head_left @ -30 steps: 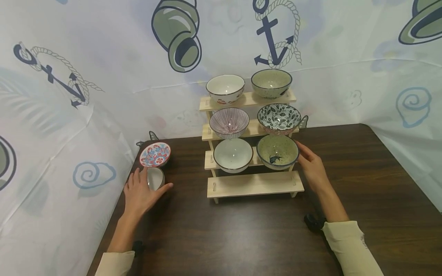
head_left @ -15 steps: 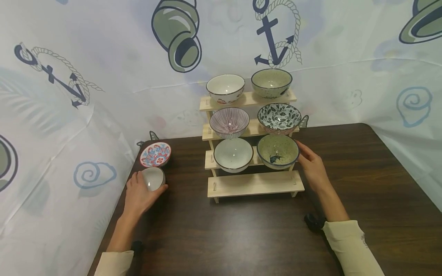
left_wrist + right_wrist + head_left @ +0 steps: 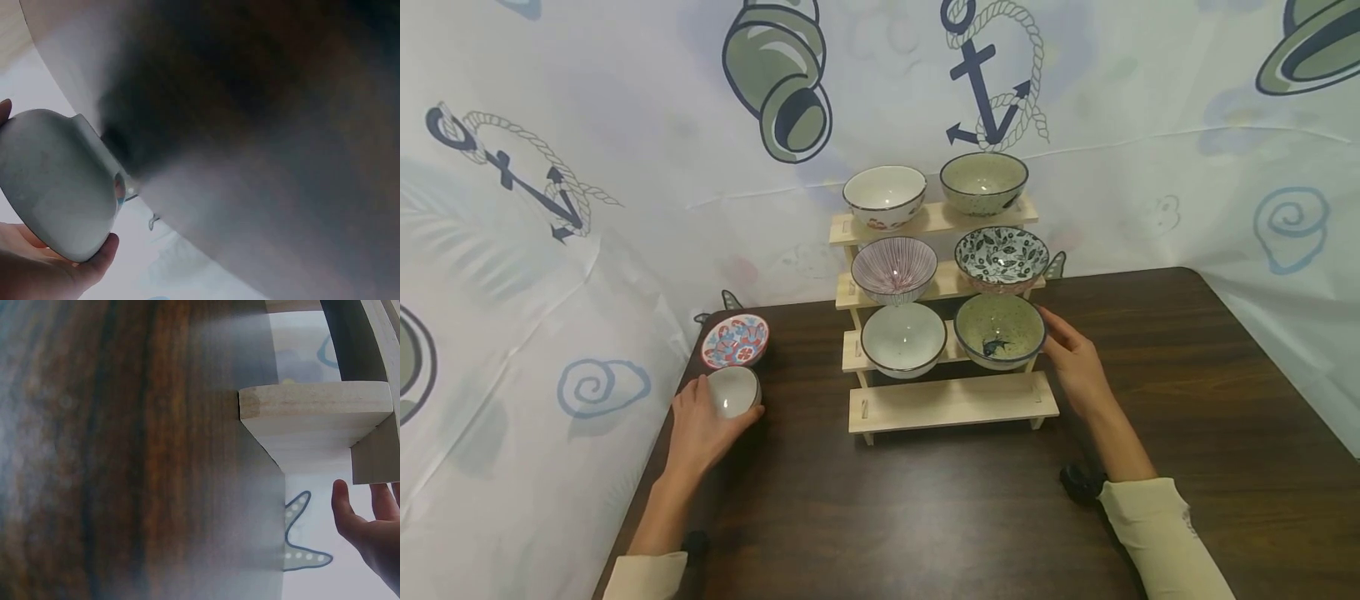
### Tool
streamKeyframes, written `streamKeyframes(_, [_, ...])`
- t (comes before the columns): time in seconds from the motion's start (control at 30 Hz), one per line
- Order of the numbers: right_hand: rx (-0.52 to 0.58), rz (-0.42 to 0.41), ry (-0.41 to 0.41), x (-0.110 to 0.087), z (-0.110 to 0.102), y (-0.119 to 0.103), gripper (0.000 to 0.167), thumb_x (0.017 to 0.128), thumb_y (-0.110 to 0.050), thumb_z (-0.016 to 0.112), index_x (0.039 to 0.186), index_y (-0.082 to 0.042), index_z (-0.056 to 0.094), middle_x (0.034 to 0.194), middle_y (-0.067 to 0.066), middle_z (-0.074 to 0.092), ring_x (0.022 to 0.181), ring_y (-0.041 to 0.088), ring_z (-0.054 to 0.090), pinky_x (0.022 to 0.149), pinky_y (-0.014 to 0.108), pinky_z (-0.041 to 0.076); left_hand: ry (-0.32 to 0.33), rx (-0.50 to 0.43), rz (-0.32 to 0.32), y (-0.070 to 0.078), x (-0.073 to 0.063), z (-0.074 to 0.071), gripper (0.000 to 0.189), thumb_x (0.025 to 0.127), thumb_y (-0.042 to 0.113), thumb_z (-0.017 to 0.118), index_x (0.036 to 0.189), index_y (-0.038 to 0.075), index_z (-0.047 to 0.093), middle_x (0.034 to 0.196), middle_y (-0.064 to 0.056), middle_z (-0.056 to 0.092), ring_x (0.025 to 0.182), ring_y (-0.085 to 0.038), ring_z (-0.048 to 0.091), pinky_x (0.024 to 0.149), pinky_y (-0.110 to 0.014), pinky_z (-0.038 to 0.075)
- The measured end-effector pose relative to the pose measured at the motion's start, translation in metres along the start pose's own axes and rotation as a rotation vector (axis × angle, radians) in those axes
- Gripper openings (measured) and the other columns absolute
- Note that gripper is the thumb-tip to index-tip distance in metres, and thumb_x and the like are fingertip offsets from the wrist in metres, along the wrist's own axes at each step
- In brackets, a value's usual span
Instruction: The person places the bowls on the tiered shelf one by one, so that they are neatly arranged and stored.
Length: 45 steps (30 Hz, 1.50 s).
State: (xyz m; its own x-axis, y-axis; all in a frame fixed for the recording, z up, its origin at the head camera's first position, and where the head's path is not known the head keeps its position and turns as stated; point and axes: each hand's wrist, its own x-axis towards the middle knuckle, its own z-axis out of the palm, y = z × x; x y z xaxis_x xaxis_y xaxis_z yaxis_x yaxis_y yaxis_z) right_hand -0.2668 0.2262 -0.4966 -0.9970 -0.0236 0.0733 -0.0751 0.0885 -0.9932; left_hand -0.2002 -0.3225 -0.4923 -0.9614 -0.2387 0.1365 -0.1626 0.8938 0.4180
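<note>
My left hand (image 3: 700, 429) grips a small white bowl (image 3: 734, 392) at the table's left side, fingers on its far-left rim and thumb on its right. In the left wrist view the bowl's pale outer wall (image 3: 56, 181) lies between fingers and thumb; whether it touches the table I cannot tell. A red-and-blue patterned bowl (image 3: 735, 340) sits just behind it. My right hand (image 3: 1081, 379) is extended beside a speckled green bowl (image 3: 1000, 329) with a dark fish, fingertips at its right side. In the right wrist view these fingers (image 3: 342, 500) are by the rack's wooden edge.
A tiered wooden rack (image 3: 955, 402) stands mid-table; its lowest step is bare. Above are a plain white bowl (image 3: 904, 340), a striped bowl (image 3: 894, 268), a leaf-patterned bowl (image 3: 1002, 254), a floral-sided bowl (image 3: 885, 196) and a pale green bowl (image 3: 983, 182). A printed cloth (image 3: 647, 167) hangs behind.
My left hand's fingers and thumb have closed in on the small white bowl's sides. The right hand has stayed beside the green bowl. The head view has shifted slightly.
</note>
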Motion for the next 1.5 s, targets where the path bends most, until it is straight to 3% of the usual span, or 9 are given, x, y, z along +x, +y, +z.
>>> streamKeyframes(0.2, [0.010,-0.009,0.004,0.000,0.000,-0.001,0.063,0.105,-0.040,0.059,0.161,-0.018,0.039,0.164,0.015,0.040,0.132,-0.002,0.050,0.098,0.008,0.044,0.063,0.011,0.048,0.003,0.002,-0.002,0.108,0.080,0.054,0.082,0.149,-0.013,0.033,0.147,-0.036,0.039,0.129,-0.051,0.036,0.093,-0.069,0.047])
streamKeyframes(0.33, [0.009,-0.006,0.002,0.000,0.000,-0.001,0.064,0.105,-0.040,0.059,0.161,-0.018,0.039,0.164,0.015,0.041,0.129,-0.004,0.050,0.097,0.009,0.044,0.063,0.018,0.042,0.005,0.001,-0.003,0.109,0.081,0.056,0.080,0.151,-0.012,0.032,0.148,-0.036,0.038,0.130,-0.051,0.037,0.093,-0.070,0.048])
streamKeyframes(0.6, [-0.014,0.010,0.000,-0.001,0.001,-0.002,0.064,0.105,-0.042,0.058,0.161,-0.019,0.037,0.166,0.014,0.037,0.143,0.013,0.047,0.097,0.008,0.044,0.059,0.015,0.041,0.003,0.000,-0.003,0.107,0.082,0.057,0.078,0.151,-0.010,0.032,0.148,-0.034,0.039,0.130,-0.051,0.038,0.092,-0.069,0.049])
streamKeyframes(0.97, [-0.008,0.001,0.015,0.001,0.001,0.001,0.063,0.105,-0.040,0.059,0.161,-0.017,0.039,0.162,0.014,0.044,0.124,-0.007,0.051,0.097,0.009,0.045,0.062,-0.015,0.064,0.015,-0.005,-0.009,0.107,0.080,0.059,0.080,0.153,-0.005,0.034,0.149,-0.031,0.040,0.134,-0.050,0.036,0.094,-0.069,0.047])
streamKeyframes(1.2, [0.001,-0.003,0.008,0.000,0.000,0.002,0.063,0.105,-0.041,0.059,0.161,-0.018,0.039,0.161,0.014,0.043,0.124,-0.008,0.051,0.097,0.009,0.046,0.062,-0.038,0.081,0.023,-0.007,-0.017,0.109,0.081,0.060,0.079,0.157,-0.002,0.031,0.153,-0.030,0.038,0.136,-0.049,0.035,0.098,-0.070,0.044])
streamKeyframes(1.5, [0.003,-0.004,0.012,0.000,0.001,0.001,0.063,0.105,-0.040,0.059,0.161,-0.018,0.039,0.161,0.014,0.043,0.124,-0.007,0.051,0.096,0.009,0.046,0.132,-0.076,0.135,0.035,-0.011,-0.022,0.101,0.077,0.052,0.085,0.155,0.004,0.042,0.151,-0.027,0.044,0.133,-0.047,0.039,0.098,-0.068,0.041])
